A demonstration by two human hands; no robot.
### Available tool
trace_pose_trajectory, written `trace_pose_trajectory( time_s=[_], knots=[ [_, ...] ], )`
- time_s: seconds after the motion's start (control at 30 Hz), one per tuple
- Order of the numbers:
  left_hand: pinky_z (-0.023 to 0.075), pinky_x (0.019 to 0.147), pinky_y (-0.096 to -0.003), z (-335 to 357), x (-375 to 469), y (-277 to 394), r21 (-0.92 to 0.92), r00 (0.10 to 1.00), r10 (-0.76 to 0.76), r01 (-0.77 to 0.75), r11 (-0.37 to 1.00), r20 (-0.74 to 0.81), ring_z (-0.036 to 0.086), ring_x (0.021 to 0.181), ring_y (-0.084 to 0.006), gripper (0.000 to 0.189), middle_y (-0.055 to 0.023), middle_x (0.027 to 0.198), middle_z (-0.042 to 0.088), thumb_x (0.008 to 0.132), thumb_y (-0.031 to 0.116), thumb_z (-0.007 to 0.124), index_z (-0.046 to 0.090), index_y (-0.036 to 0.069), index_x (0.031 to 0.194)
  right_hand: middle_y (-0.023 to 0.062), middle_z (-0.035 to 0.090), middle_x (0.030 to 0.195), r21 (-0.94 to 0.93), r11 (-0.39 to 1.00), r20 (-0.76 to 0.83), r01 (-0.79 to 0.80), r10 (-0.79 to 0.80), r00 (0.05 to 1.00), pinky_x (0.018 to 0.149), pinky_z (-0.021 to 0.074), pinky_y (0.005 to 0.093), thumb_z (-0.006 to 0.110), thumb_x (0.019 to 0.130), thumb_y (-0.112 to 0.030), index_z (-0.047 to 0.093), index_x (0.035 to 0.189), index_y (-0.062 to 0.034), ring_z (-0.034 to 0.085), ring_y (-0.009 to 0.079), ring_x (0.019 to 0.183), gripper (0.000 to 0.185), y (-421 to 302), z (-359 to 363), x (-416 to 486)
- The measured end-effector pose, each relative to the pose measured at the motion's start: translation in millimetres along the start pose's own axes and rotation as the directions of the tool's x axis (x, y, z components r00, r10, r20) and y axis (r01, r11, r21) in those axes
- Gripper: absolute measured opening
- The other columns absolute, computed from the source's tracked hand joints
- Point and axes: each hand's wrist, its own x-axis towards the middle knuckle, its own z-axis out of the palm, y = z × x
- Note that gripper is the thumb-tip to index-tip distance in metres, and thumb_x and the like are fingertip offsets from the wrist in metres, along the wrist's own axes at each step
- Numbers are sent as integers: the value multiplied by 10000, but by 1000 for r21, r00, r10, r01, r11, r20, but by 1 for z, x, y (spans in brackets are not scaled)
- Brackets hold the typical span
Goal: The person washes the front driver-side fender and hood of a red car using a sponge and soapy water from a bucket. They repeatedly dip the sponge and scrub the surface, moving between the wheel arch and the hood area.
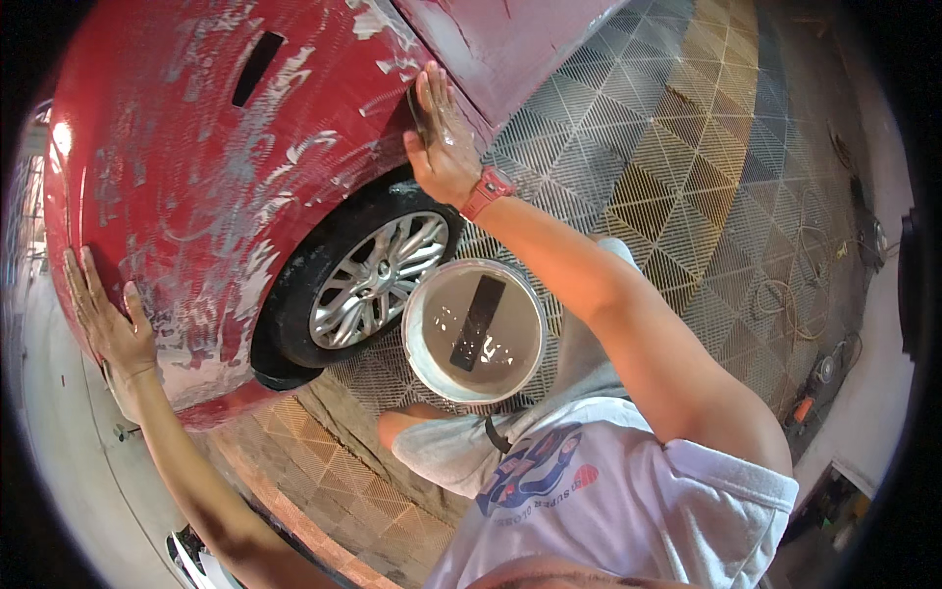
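Note:
My left hand point(114, 327) lies flat on the wet red car body panel point(176, 169) at the left, fingers spread, holding nothing. Over by the panel's seam, above the wheel, my right hand point(445, 147) presses a thin dark pad point(419, 110) against the surface; most of the pad is hidden under the fingers. Grey and white patches and smeared residue cover much of the panel. Between my knees stands a round white bucket point(544, 324) of murky grey-brown water point(508, 324). A black rectangular strip point(478, 324) shows in that water.
Below the panel is a tyre point(294, 316) with a silver alloy wheel point(379, 272). Another red panel point(500, 44) adjoins at the top. Grille floor tiles point(633, 125) spread around. Against the right wall lie a cable point(791, 309) and a power tool with an orange part point(802, 408).

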Motion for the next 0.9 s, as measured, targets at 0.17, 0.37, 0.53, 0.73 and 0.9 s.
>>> trace_pose_trajectory(
  time_s=[0.17, 0.37, 0.53, 0.73, 0.9],
  knots=[
    [266, 1352, -516, -6, -4, -2, 10, 1000, -10, 10, 1000, 11, 327, 1657, -365, 715, -130, 1801, 351, 1107, 452, 512, 361, 176, 1749, 305, 236, 1797, 13, 994, -145, 107, -104, 984, 1372, 188, 561, 613, 1041, -272, 248, 1736, 28, 199, 500, 1675, 841, -67, 29, 131],
    [267, 1347, -534, -4, -3, 5, 6, 999, -49, 49, 999, 19, 314, 1663, -369, 729, -127, 1809, 335, 1095, 448, 527, 356, 183, 1753, 325, 321, 1751, -4, 997, -30, 75, -75, 997, 1363, 214, 561, 630, 1015, -259, 324, 1697, 53, 245, 516, 1654, 810, -18, 6, 31],
    [268, 1346, -527, 0, -3, 3, -21, 999, -51, 51, 998, 8, 318, 1661, -371, 726, -117, 1813, 331, 1096, 432, 535, 348, 197, 1757, 361, 375, 1702, 45, 992, -243, 117, -102, 965, 1349, 240, 577, 627, 1006, -250, 397, 1652, 77, 273, 537, 1632, 760, -99, 32, 160],
    [266, 1349, -520, -14, -10, 1, -22, 998, -59, 60, 998, 27, 321, 1659, -368, 731, -112, 1813, 332, 1086, 394, 569, 351, 198, 1756, 420, 340, 1690, 52, 993, -74, 102, -98, 992, 1367, 193, 575, 616, 997, -196, 349, 1656, 126, 237, 543, 1644, 781, -51, 18, 59],
    [258, 1355, -514, 5, -3, 8, -47, 998, -51, 50, 998, -20, 322, 1659, -363, 723, -107, 1809, 342, 1084, 393, 574, 369, 197, 1749, 423, 323, 1698, 36, 997, -172, 68, -61, 983, 1365, 173, 600, 594, 1001, -177, 318, 1667, 129, 220, 583, 1632, 784, -73, 19, 121]
  ],
)
